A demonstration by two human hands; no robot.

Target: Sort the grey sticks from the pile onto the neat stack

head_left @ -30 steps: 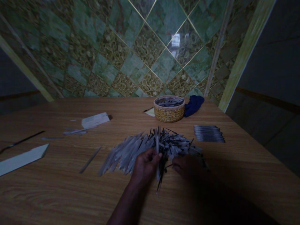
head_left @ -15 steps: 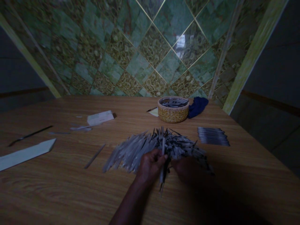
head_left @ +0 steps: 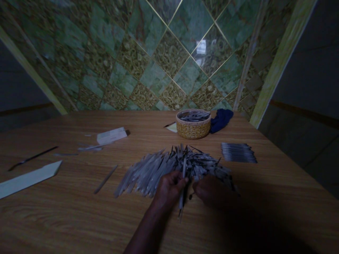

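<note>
A fanned heap of thin grey metal tools [head_left: 159,167] lies on the wooden table [head_left: 66,218] just in front of me. My left hand [head_left: 169,188] is closed in a pinch around one thin tool [head_left: 182,190], held nearly upright with its tip toward me. My right hand [head_left: 212,190] sits in deep shadow beside it, fingers curled at the near edge of the heap, next to the same tool. What its fingers hold is hidden in the dark.
A woven basket [head_left: 193,129] with more tools stands at the back, a blue cloth [head_left: 221,119] beside it. A neat row of tools [head_left: 238,152] lies right. Left are a single tool [head_left: 105,179], white paper packets [head_left: 111,135], a long white strip [head_left: 29,178] and a dark tool [head_left: 31,157].
The view has shifted slightly. My two hands stay at the near edge of the heap, the left still pinching the thin tool, the right drawn a little closer to it.
</note>
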